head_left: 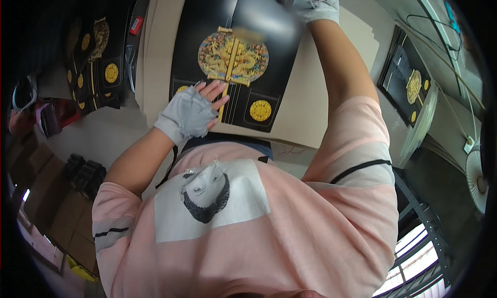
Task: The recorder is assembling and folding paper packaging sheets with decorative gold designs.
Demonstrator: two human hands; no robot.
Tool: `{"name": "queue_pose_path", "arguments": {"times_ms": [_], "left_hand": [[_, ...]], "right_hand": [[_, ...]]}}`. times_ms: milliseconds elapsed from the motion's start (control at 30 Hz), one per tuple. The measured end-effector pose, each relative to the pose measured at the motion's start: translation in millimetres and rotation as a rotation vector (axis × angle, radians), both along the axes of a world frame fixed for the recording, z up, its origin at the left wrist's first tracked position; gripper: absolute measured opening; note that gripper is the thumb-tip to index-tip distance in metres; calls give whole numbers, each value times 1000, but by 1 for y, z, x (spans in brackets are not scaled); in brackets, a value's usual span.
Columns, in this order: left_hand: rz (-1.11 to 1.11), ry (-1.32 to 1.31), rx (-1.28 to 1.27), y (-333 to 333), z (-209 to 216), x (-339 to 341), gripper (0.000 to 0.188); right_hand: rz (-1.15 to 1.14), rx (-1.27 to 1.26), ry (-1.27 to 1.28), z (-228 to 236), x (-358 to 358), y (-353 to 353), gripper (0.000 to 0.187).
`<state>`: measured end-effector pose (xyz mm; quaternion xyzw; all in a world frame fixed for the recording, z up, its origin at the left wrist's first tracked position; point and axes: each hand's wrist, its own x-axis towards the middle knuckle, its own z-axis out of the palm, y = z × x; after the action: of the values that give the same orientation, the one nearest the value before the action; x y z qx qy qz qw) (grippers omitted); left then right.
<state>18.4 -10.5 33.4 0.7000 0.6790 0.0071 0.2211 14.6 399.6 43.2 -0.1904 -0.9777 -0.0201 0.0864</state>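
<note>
A flat, glossy black printed piece [253, 102], which looks like a paper bag or cover, lies in front of me. It carries a colourful round dragon ornament, gold lines and yellow round emblems. My left hand [190, 111], in a grey fingerless glove, rests on its lower left part with the fingers stretched out. At the far right corner is my right hand [317, 2], in a matching glove. Its fingers are partly cut off by the upper edge and blurred, so I cannot tell whether they grip anything.
Large beige boards [310, 101] are stacked under the black piece. More black printed pieces stand at the left [111, 54] and lie at the right [406, 80]. A red box-like item [136, 25] sits at the left. Cables and a white fan [475, 176] are at the right.
</note>
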Motion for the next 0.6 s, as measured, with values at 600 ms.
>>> {"name": "queue_pose_path", "arguments": {"times_ms": [600], "left_hand": [[-28, 124, 100, 1, 16, 0, 68]], "right_hand": [[54, -528, -97, -3, 257, -311, 87]]}}
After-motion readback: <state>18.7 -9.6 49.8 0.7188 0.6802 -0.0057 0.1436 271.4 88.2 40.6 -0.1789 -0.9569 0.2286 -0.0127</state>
